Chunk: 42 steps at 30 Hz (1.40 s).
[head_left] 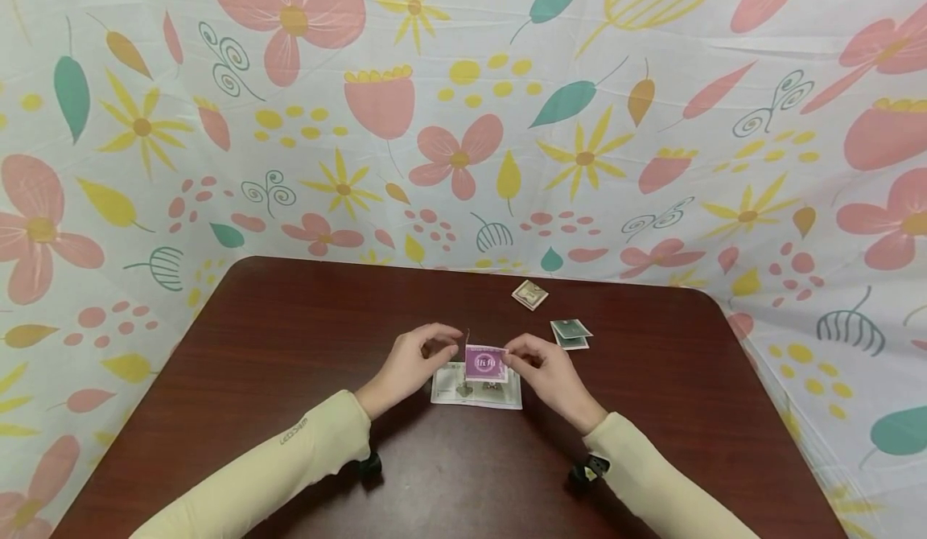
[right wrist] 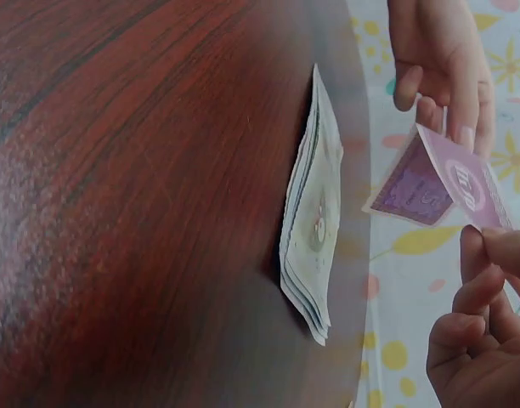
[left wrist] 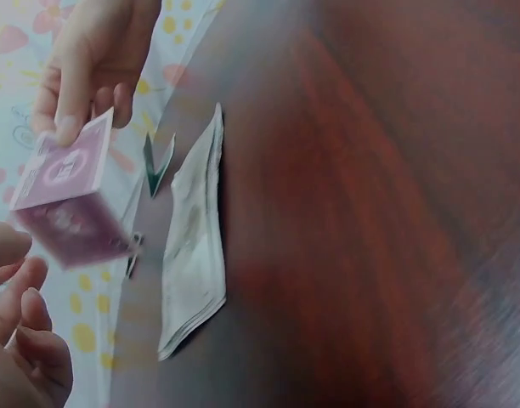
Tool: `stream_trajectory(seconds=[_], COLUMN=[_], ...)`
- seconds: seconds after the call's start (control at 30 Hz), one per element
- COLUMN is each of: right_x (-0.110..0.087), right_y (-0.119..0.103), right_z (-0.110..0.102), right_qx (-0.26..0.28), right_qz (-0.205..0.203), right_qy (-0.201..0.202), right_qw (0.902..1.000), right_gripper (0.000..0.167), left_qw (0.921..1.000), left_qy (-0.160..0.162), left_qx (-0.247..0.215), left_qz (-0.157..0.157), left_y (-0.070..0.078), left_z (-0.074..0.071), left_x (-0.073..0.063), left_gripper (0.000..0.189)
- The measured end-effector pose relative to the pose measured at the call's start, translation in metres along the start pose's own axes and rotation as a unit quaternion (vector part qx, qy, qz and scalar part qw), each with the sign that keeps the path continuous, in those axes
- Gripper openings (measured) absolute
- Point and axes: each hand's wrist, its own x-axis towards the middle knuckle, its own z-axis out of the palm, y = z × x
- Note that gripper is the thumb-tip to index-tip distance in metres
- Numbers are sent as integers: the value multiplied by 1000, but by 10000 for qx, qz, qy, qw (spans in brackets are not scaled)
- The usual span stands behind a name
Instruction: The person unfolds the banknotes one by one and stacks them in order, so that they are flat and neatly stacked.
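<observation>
Right fingers (right wrist: 474,293) pinch a folded purple note (head_left: 485,364) above stacked notes (head_left: 478,398); left fingers (head_left: 438,331) seem loose beside it

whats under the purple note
A stack of pale notes lies on the table below the held purple note. In the head view it covers part of the stack's top; lower faces are hidden.

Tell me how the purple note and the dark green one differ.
The purple note is pinched in the right-hand grip, while the green note rests on the table, untouched. The purple note is nearer the person; the green note lies farther back, to the right. Both are folded, with their halves partly apart.
</observation>
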Motion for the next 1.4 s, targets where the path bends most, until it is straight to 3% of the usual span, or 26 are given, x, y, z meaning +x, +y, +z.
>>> stream_trajectory(seconds=[0.17,0.3,0.6,0.8,1.1,1.4], right_x=[-1,-1,0,0,-2,-5], right_y=[-1,1,10,13,16,16], right_z=[-2,-5,-11,-13,-6,-1], right_qx=[17,4,-33,-30,-64,-735], right_qz=[-142,-194,-225,215,809,247], right_qy=[-188,-234,-99,-81,-9,-104], right_qw=[9997,9995,9997,9997,9967,9969], right_gripper=[10,11,7,6,23,9], left_qw=[9976,9947,9955,9972,9966,9915], left_qy=[-429,-663,-558,-621,-575,-478], left_qx=[428,673,754,262,317,1194], left_qz=[342,418,127,-318,-498,-171], left_y=[3,3,-4,-8,-16,-15], left_z=[-7,-10,-17,-18,-14,-12], left_x=[6,8,5,2,-6,-11], left_gripper=[29,24,11,13,34,12])
